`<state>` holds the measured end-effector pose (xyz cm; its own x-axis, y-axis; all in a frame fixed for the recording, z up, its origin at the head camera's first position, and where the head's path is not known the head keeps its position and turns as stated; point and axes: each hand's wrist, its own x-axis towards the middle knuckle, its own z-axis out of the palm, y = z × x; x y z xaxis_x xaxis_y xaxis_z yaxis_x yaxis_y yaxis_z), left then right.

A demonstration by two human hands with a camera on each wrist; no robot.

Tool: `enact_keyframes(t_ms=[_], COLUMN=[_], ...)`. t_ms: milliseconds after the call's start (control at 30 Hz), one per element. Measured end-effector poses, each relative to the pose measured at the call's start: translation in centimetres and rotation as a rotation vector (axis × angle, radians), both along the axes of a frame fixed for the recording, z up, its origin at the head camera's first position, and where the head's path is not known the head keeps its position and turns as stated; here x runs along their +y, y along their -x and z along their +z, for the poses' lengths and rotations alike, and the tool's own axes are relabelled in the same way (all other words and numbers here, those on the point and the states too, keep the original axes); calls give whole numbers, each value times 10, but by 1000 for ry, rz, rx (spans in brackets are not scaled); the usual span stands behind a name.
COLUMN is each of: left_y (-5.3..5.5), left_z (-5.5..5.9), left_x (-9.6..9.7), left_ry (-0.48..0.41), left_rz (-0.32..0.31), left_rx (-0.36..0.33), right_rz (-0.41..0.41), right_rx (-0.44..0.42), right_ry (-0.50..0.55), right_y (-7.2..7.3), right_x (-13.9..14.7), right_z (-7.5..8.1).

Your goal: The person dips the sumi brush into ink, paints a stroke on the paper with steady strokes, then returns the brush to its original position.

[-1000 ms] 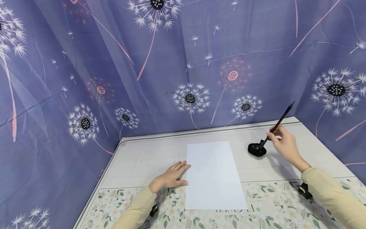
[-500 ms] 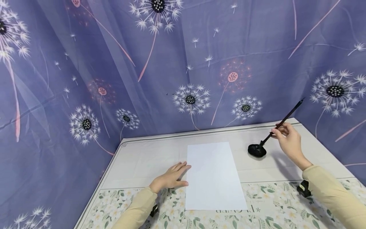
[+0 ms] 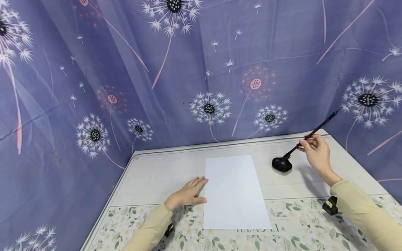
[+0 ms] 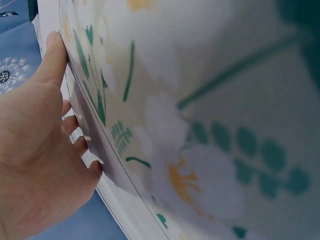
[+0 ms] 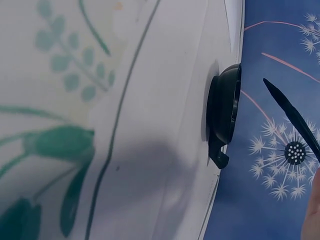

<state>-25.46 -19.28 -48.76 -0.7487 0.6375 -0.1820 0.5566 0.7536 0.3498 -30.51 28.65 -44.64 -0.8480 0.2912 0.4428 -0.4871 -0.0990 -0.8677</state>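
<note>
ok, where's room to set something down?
Free: white tablecloth between the left hand and purple dandelion-print curtain; also nearside of the shallow black dish, right of the white rectangular paper. Crowded: the dish's right, where the right hand holds a slender dark brush.

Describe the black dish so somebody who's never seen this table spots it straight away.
On the pale, part-floral tablecloth, find the white sheet. In the head view, right of the sheet's far half sits the black dish, with a small lug at its rim. It is squat and rounded, unlike the slim brush the right hand holds above it.
</note>
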Motion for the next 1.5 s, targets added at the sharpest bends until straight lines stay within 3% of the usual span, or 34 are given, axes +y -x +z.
enact_keyframes(t_ms=[267,533,1133,1500], left_y=[-1,-2,1,1], left_z=[0,2,1,1], left_x=[-1,1,2,3], left_ry=[3,15,32,50], left_rz=[-6,14,29,37], left_rx=[14,-15,-13,-2], right_rz=[-22,-24,-70,-54], right_rx=[-17,-18,-10,7], right_ry=[84,137,161,155], right_y=[4,1,7,8], right_x=[-4,-10,-28,-35], right_z=[-1,5,11,12])
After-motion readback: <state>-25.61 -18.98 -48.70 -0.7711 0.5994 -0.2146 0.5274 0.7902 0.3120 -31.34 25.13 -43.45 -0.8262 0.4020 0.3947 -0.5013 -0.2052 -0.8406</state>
